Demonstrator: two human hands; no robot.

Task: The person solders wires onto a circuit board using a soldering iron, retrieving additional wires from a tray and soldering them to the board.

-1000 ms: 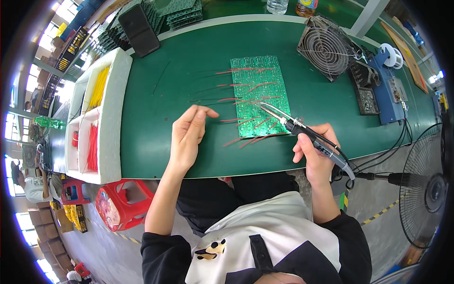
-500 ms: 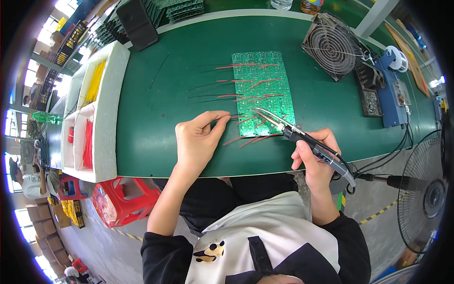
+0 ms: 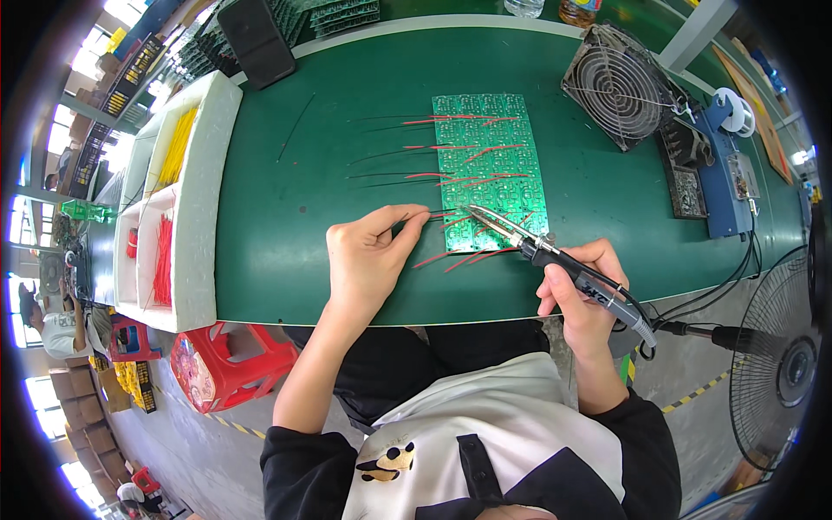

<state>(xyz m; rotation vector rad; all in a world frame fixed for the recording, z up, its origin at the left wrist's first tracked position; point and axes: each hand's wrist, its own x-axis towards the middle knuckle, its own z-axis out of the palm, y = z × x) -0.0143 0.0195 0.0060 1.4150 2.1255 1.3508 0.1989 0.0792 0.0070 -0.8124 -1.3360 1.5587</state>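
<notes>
A green circuit board panel (image 3: 496, 160) lies on the green table in front of me, with red and black wires running from rows on it toward the left. My left hand (image 3: 364, 260) is beside its lower left edge, thumb and forefinger pinched on a thin black wire (image 3: 440, 212) that reaches the board. Wrapped in the fingers of my right hand (image 3: 582, 308) is a soldering iron (image 3: 563, 263) with a metal guide tube along its top. Its tip points left and down at the board near that wire's end; contact is unclear.
A white foam box (image 3: 195, 260) at the left holds yellow wires (image 3: 179, 143) and red wires (image 3: 163, 260). Behind it sits a black phone (image 3: 257, 43). At the right are a metal-grilled fan (image 3: 617, 91), a blue soldering station (image 3: 726, 186) and a solder spool (image 3: 737, 113).
The whole view has shifted slightly. The soldering iron's tip has come a little nearer to me over the board. My left hand keeps its pinch beside the board.
</notes>
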